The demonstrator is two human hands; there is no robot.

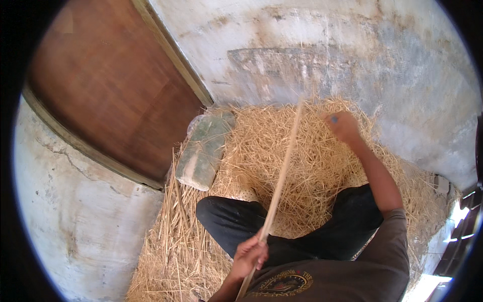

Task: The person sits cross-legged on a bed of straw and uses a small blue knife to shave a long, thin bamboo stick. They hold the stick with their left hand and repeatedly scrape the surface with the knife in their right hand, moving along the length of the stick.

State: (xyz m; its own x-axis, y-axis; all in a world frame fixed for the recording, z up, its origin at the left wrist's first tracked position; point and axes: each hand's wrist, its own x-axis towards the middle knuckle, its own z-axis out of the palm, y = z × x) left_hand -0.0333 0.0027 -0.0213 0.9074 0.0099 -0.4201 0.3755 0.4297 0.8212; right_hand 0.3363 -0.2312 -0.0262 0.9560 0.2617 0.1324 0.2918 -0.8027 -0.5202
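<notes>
Stained, flaking plaster walls (302,70) are seen in the head view, with a brown door panel (121,90) set in a wooden frame (173,53) at the upper left. The ground between them is covered by a thick heap of dry straw (317,171), and longer stalks (176,221) are strewn along its left side. On the straw, folded legs in dark trousers (229,221) are seen, below which a dark shirt (337,279) is worn.

A long, pale stick (282,189) is held at its lower part by the left hand (249,254), whose fingers are wrapped around it. It is slanted upward and slightly to the right across the straw, its upper end lying near the back wall. The right hand (343,126) is held out over the far right of the straw, apart from the stick; its fingers are curled, but because of blur it cannot be told whether anything is gripped. Beside the door, a greenish block (206,146) is rested at a slant, with loose straws scattered on it.
</notes>
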